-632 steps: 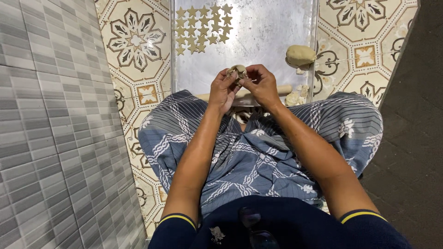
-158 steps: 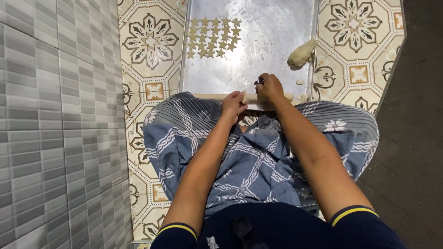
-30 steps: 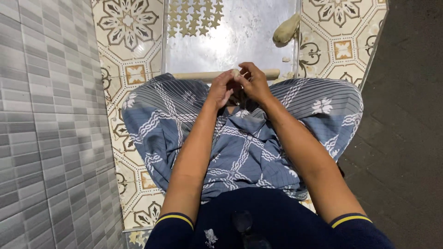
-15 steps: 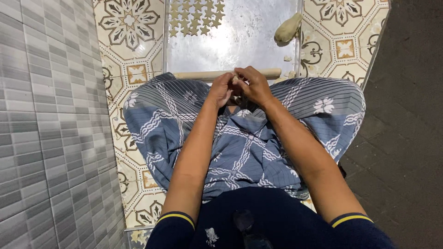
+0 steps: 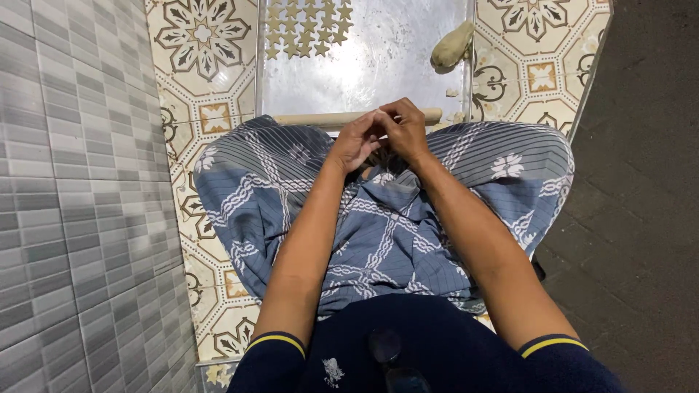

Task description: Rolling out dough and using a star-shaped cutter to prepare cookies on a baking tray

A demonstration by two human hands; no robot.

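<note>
A dull, flour-smeared metal sheet (image 5: 386,65) lies on glossy patterned tiles (image 5: 204,65); the sarong (image 5: 378,225) is soft woven cloth (striped, matt).

Left hand (image 5: 354,142) and right hand (image 5: 403,129) pressed together above the lap; five seconds back they were apart, lower at the rolling pin (image 5: 357,118). Head view tipped down since: star cut-outs (image 5: 302,28) nearer top edge
</note>
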